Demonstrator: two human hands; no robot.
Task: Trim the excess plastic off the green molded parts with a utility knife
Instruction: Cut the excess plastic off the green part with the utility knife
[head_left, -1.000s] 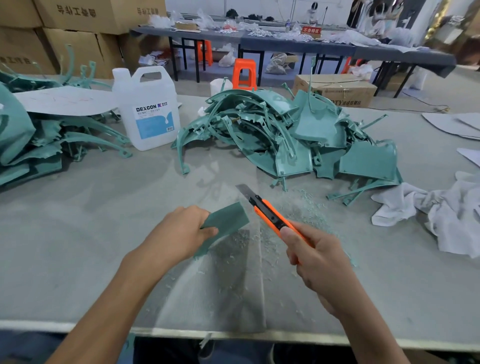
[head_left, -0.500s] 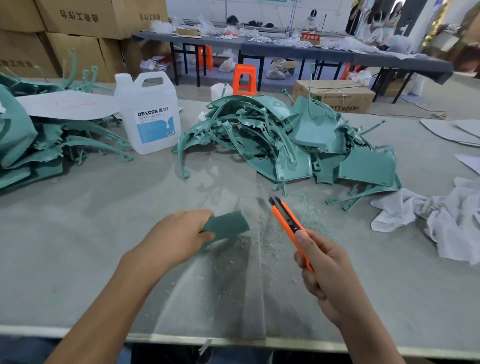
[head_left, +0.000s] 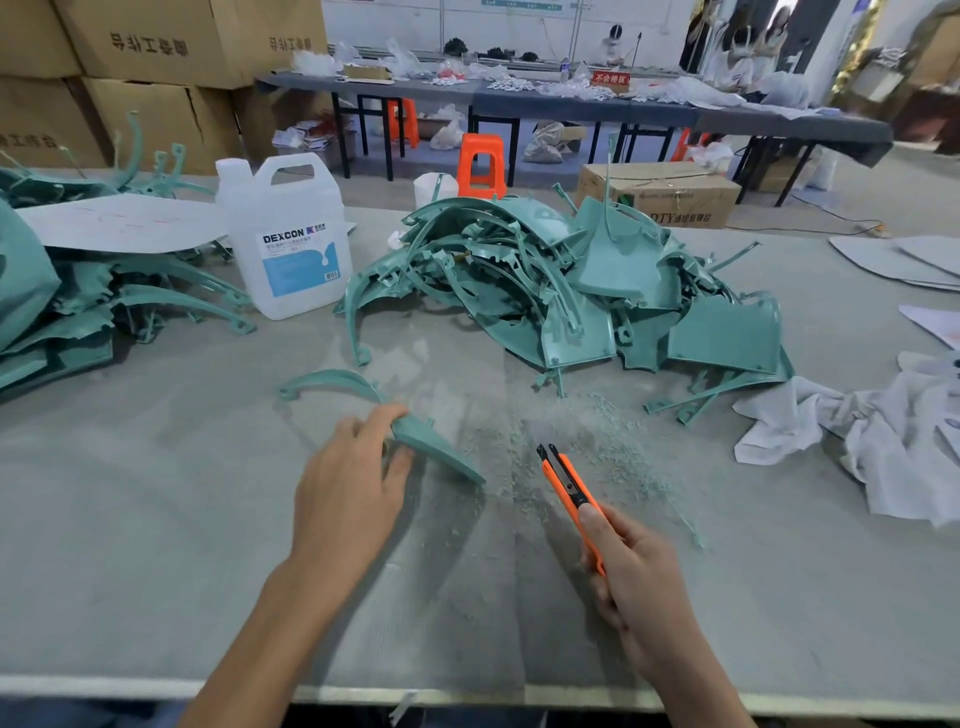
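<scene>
Behind the knife (head_left: 569, 486) and held part (head_left: 436, 447) — green heap (head_left: 571, 291), jug (head_left: 291, 244), perhaps rags (head_left: 883, 441).

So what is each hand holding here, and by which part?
Left hand pinches a curved green molded part near its middle, where the arc widens. Right hand grips the orange utility knife by the rear of its handle.

I see a curved green part (head_left: 441, 452) low over the bench (head_left: 156, 519), its thin arc sweeping left, pinched in my left grip (head_left: 348, 488). The orange utility knife (head_left: 566, 483), held in my right grip (head_left: 634, 577), points up-left, near it, tip by green shavings (head_left: 597, 431). Behind lies a heap of green parts (head_left: 571, 291)
</scene>
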